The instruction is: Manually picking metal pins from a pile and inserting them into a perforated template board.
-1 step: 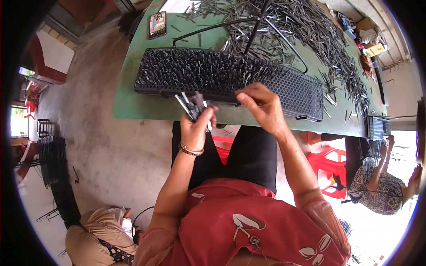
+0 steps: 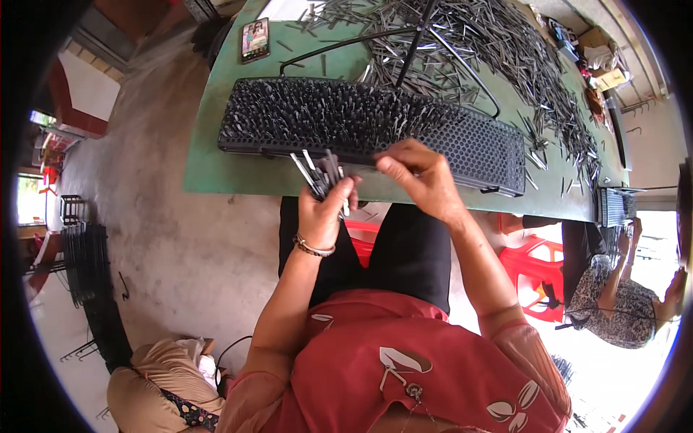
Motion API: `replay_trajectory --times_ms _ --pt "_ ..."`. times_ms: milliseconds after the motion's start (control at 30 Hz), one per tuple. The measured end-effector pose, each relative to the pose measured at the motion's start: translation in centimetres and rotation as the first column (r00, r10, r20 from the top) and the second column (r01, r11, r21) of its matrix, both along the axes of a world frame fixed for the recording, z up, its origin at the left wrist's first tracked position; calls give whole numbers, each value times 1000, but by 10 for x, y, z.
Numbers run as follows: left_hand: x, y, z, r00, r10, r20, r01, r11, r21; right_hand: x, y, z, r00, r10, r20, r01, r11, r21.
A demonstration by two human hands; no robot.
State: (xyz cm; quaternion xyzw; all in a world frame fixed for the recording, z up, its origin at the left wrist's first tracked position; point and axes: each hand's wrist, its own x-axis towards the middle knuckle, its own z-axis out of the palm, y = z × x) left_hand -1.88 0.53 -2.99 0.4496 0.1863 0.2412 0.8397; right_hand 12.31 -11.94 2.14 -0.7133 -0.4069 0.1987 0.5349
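Note:
My left hand [image 2: 321, 213] is closed around a bundle of thin dark metal pins [image 2: 323, 173], their tips fanning up toward the table edge. Just to the right of the bundle, my right hand [image 2: 422, 180] has thumb and fingertips pinched together at the front edge of a long black perforated tray [image 2: 476, 148]. Whether a pin sits in that pinch is too small to tell. The tray lies across the green table [image 2: 209, 169]. Upright pins [image 2: 339, 115] fill its left and middle, while its right end shows bare holes.
A big heap of loose pins [image 2: 491, 43] and long black rods cover the table's far side. A phone [image 2: 255, 40] lies at the far left corner. A red plastic stool [image 2: 534, 267] and another seated person [image 2: 613, 303] are at right. Black wire racks [image 2: 86, 260] and a bag [image 2: 159, 390] sit on the floor at left.

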Motion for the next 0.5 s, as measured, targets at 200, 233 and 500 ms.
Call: replay_trajectory --times_ms 200,233,500 --pt "-1 -29 13 985 -168 -43 160 975 -155 -9 -4 -14 914 57 -401 -93 993 -70" --pt "-2 -31 12 984 -175 -42 166 974 -154 -11 -7 -18 915 51 -400 -86 994 -70" --pt "-4 -39 -5 941 -279 -190 223 937 -270 -12 -26 -19 923 -139 -359 82 982 -168"
